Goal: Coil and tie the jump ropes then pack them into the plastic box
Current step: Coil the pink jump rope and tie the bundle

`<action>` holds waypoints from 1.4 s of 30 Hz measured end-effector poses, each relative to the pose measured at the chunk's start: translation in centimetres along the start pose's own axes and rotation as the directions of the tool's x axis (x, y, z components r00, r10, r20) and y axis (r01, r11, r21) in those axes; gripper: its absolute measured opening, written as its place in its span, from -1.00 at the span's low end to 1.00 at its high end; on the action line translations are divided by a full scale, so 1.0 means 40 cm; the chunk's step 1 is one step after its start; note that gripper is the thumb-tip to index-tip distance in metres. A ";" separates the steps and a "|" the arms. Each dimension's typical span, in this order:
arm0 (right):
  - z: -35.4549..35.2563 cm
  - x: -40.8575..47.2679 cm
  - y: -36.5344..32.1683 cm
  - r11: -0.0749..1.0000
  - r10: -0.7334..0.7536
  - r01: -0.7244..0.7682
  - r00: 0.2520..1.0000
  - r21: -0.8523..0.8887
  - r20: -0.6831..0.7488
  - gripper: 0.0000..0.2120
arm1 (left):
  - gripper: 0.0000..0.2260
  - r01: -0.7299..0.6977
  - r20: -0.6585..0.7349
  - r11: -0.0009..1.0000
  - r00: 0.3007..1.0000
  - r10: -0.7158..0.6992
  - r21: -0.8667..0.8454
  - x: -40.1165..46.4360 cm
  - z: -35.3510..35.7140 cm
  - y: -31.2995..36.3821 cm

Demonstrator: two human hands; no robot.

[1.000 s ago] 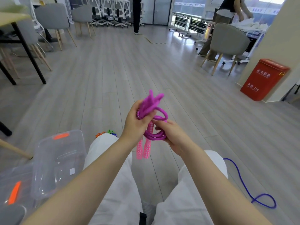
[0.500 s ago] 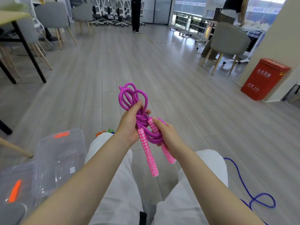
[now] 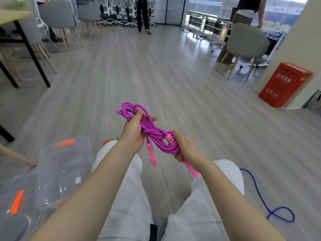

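The left hand (image 3: 133, 134) wraps its fingers round the looped end of the purple jump rope (image 3: 154, 134) and the right hand (image 3: 186, 148) curls round the other end — likely pulling the knot snug — above the lap, with the clear plastic box (image 3: 52, 173) waiting nearby.

Grey plank floor (image 3: 173, 84) carries clear plastic box (image 3: 64, 169) and blue rope (image 3: 271, 206).

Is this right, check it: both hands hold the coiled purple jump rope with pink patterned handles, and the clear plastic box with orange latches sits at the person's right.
Not quite. In the head view the left hand and right hand do hold the coiled purple jump rope with pink patterned handles, but the clear plastic box with orange latches sits at the person's left, not right.
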State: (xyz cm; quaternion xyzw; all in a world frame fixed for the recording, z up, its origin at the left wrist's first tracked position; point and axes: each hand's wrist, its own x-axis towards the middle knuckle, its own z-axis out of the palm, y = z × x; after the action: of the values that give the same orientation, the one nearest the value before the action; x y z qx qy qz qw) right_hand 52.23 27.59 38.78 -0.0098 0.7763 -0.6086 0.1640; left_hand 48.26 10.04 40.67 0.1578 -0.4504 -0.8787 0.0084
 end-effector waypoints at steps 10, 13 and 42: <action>-0.024 0.018 0.036 0.925 -0.143 0.109 0.988 -0.363 -0.067 -0.45 | -0.69 -0.004 -0.101 0.983 0.995 -0.015 -0.184 0.046 -0.041 0.008; -0.037 0.023 0.049 0.795 -0.211 0.109 0.972 -0.597 -0.104 -0.50 | -0.71 -0.018 -0.118 0.977 0.993 -0.007 -0.213 0.049 -0.057 0.013; 0.007 0.336 0.003 0.913 -0.260 0.221 0.963 -0.343 -0.072 -0.66 | -0.65 -0.042 -0.135 0.939 0.991 -0.004 -0.340 0.320 -0.040 0.043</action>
State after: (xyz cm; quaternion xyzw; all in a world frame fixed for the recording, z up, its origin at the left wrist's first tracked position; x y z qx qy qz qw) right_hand 39.61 24.45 35.35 -0.0975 0.8686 -0.4843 0.0386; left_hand 36.34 5.75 37.72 0.2081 -0.2906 -0.9310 0.0744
